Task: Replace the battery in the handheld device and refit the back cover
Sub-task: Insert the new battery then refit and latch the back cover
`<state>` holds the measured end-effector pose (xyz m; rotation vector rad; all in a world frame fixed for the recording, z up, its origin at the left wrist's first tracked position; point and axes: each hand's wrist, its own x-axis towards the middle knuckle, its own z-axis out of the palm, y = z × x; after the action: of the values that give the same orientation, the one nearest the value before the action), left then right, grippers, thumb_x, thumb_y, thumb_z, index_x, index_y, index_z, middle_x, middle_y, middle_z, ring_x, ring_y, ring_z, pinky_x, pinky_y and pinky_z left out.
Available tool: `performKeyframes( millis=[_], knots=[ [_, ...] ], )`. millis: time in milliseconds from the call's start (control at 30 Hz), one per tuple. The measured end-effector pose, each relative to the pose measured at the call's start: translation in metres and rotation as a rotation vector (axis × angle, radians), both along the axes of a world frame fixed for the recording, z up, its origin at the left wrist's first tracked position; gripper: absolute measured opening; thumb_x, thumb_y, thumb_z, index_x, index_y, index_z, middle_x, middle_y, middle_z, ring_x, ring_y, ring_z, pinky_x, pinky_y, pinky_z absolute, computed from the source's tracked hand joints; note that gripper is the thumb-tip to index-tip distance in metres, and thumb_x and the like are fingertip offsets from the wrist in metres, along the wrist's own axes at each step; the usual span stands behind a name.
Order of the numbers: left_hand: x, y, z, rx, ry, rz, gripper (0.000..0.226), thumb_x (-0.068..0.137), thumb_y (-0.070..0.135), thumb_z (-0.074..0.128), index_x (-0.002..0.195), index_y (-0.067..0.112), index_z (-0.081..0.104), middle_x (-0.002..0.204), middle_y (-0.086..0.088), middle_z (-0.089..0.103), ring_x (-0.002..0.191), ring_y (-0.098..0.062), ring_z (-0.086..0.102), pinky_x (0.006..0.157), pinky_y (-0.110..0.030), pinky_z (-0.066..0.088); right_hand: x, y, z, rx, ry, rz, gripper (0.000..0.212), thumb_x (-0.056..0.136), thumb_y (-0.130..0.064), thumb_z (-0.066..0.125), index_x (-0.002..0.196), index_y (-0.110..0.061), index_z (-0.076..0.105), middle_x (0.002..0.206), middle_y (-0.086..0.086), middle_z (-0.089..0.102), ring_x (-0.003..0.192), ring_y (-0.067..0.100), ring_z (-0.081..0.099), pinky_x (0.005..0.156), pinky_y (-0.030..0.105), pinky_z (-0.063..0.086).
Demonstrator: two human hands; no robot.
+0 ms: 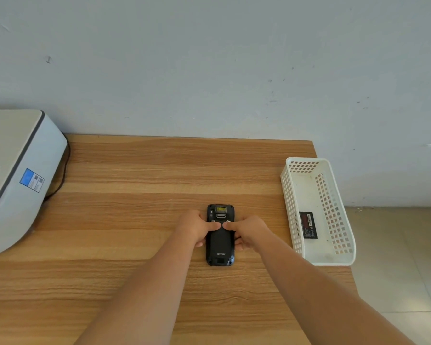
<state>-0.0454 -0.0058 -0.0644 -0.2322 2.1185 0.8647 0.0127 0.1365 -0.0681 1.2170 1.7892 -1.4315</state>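
A black handheld device [220, 247] lies face down on the wooden table [135, 220], its back cover on and its scanner window toward the wall. My left hand [195, 226] grips its left side and my right hand [246, 230] grips its right side. Both thumbs press side by side on the upper part of the back cover, near two small latches. A black battery [308, 225] with a red label lies flat inside the white basket [334, 257].
The white perforated basket stands at the table's right edge, partly overhanging it. A large white machine [18, 175] with a blue sticker and a black cable fills the left side. A pale wall runs behind the table; tiled floor shows at the right.
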Motion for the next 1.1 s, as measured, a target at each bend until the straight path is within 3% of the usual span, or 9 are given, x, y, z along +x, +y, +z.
performKeyframes(
  millis=[100, 333, 500, 700, 800, 967, 1100],
  knots=[
    [0.003, 0.001, 0.001, -0.008, 0.048, -0.005, 0.031, 0.081, 0.034, 0.079, 0.084, 0.017, 0.053, 0.086, -0.006, 0.07, 0.073, -0.022, 0.069, 0.056, -0.03, 0.055, 0.002, -0.001, 0.0, 0.023, 0.022, 0.016, 0.031, 0.081, -0.029, 0.078, 0.096, -0.009, 0.059, 0.089, 0.013, 0.072, 0.078, 0.026, 0.073, 0.074, 0.044, 0.062],
    [0.008, -0.009, -0.003, 0.036, 0.012, 0.06, 0.025, 0.086, 0.03, 0.074, 0.099, 0.014, 0.06, 0.093, -0.007, 0.07, 0.084, -0.021, 0.071, 0.064, -0.031, 0.06, 0.013, 0.0, -0.005, -0.006, 0.071, -0.036, 0.02, 0.084, -0.019, 0.075, 0.093, -0.009, 0.06, 0.094, 0.014, 0.072, 0.081, 0.026, 0.073, 0.075, 0.044, 0.062],
    [0.015, -0.008, -0.003, -0.027, 0.148, -0.022, 0.022, 0.087, 0.035, 0.071, 0.096, 0.018, 0.061, 0.087, -0.001, 0.068, 0.078, -0.021, 0.07, 0.074, -0.041, 0.062, 0.016, -0.003, -0.005, 0.023, 0.096, -0.066, 0.019, 0.084, -0.018, 0.075, 0.089, -0.009, 0.059, 0.091, 0.013, 0.072, 0.081, 0.027, 0.073, 0.075, 0.044, 0.062],
    [0.033, -0.015, -0.002, 0.103, 0.125, -0.007, 0.029, 0.085, 0.026, 0.076, 0.107, 0.024, 0.057, 0.092, 0.005, 0.062, 0.08, -0.013, 0.062, 0.066, -0.035, 0.061, 0.027, -0.007, -0.004, 0.052, 0.126, -0.034, 0.024, 0.079, -0.019, 0.079, 0.095, -0.015, 0.061, 0.092, 0.006, 0.072, 0.082, 0.021, 0.07, 0.077, 0.036, 0.06],
    [0.035, -0.015, -0.005, 0.094, 0.167, 0.014, 0.031, 0.083, 0.023, 0.077, 0.109, 0.021, 0.061, 0.092, 0.004, 0.063, 0.08, -0.013, 0.062, 0.069, -0.038, 0.061, 0.025, -0.009, -0.006, 0.1, 0.105, 0.005, 0.024, 0.078, -0.021, 0.079, 0.086, -0.021, 0.057, 0.092, 0.004, 0.071, 0.086, 0.022, 0.07, 0.084, 0.041, 0.058],
    [0.036, -0.015, -0.016, 0.088, 0.209, 0.009, 0.032, 0.081, 0.026, 0.079, 0.108, 0.022, 0.063, 0.09, 0.006, 0.064, 0.083, -0.012, 0.062, 0.08, -0.044, 0.059, 0.028, -0.011, -0.011, 0.116, 0.118, -0.001, 0.022, 0.079, -0.02, 0.079, 0.092, -0.017, 0.061, 0.089, 0.002, 0.071, 0.082, 0.019, 0.07, 0.081, 0.041, 0.059],
    [0.039, -0.016, -0.018, 0.058, 0.271, -0.015, 0.031, 0.083, 0.027, 0.077, 0.111, 0.022, 0.063, 0.088, 0.007, 0.064, 0.081, -0.01, 0.061, 0.08, -0.035, 0.056, 0.028, -0.01, -0.009, 0.107, 0.127, -0.006, 0.022, 0.079, -0.02, 0.079, 0.091, -0.017, 0.062, 0.09, 0.003, 0.071, 0.083, 0.02, 0.07, 0.081, 0.042, 0.06]
  ],
)
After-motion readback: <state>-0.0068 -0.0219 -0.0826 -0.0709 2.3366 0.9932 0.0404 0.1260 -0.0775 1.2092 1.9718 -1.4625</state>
